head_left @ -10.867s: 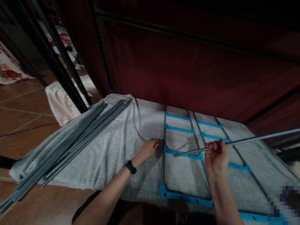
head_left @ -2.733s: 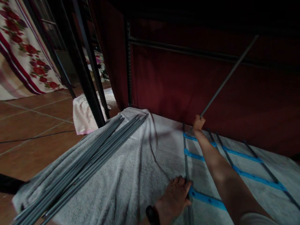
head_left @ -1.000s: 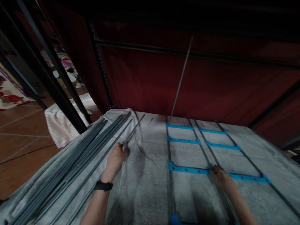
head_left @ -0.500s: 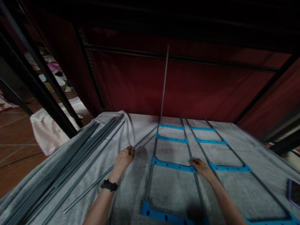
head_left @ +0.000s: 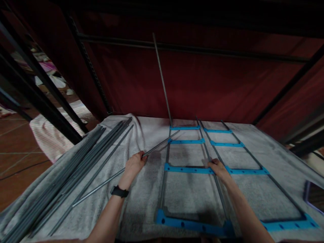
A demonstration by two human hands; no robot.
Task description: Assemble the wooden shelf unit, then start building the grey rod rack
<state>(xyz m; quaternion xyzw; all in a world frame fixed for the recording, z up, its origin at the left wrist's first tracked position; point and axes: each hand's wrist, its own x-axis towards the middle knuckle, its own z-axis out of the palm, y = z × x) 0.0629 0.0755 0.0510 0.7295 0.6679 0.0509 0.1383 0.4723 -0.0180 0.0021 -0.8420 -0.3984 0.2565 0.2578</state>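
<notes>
My left hand, a dark watch on its wrist, is closed around a thin grey metal tube. That tube slants up to the right, its far end over the left rail of a ladder-like frame. This frame has grey tube rails joined by blue crosspieces. My right hand pinches the frame's right rail at the end of a middle crosspiece. Another tube rises from the frame's far left corner, tilted left in front of the red cloth.
To the right lies a second blue-and-grey frame. Several loose grey tubes lie in a bundle on the left. All rest on a grey blanket. A phone is at the right edge. Black metal posts stand at left.
The raised tube now leans left instead of slightly right. The tube in my left hand has shifted up and right, its tip now over the frame. My right hand stays at the crosspiece end.
</notes>
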